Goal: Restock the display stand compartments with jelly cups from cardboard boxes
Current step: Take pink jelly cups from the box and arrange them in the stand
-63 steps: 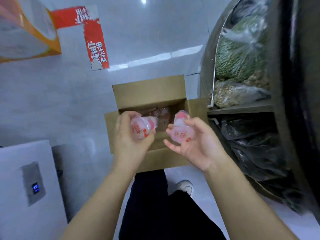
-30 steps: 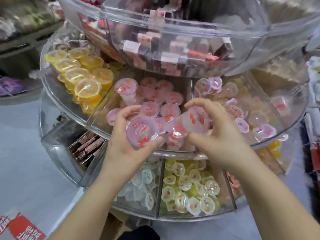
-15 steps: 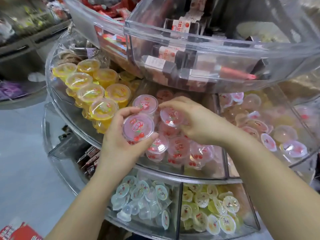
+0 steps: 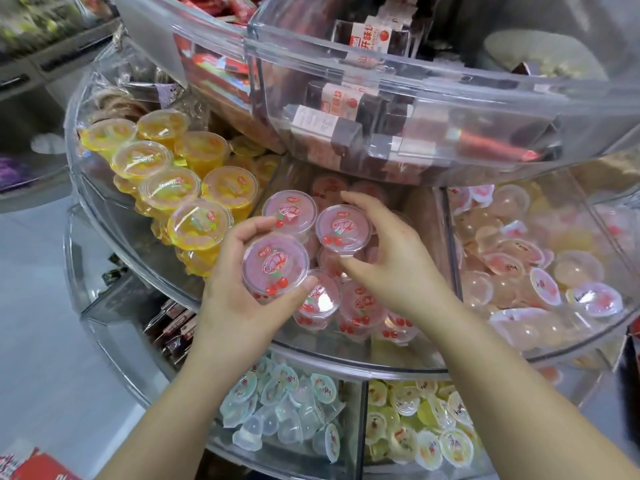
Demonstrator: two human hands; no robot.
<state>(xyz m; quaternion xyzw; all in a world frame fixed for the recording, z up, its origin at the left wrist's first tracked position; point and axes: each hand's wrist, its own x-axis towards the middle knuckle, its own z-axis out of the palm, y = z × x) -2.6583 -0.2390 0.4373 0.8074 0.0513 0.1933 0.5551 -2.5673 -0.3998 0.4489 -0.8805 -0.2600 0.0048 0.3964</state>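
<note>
My left hand (image 4: 239, 292) grips a pink cherry jelly cup (image 4: 275, 265) lid up, just above the front of the pink cup compartment (image 4: 346, 348) on the clear display stand's middle tier. To its right, my right hand (image 4: 391, 261) has thumb and fingers around a second pink cherry cup (image 4: 343, 228), which sits on top of the other pink cups in that compartment. A third pink cup (image 4: 290, 211) stands just behind. No cardboard box is in view.
Yellow jelly cups (image 4: 166, 168) fill the compartment to the left, small pale jellies (image 4: 540, 271) the one to the right. The upper clear tier (image 4: 415, 98) of boxed snacks overhangs close above my hands. The lower tier (image 4: 346, 424) holds small jelly cups. Grey floor lies at left.
The view has come closer to the stand. My right hand has set its cup upright on the pile and still has its fingers around it. My left hand still holds its cup.
</note>
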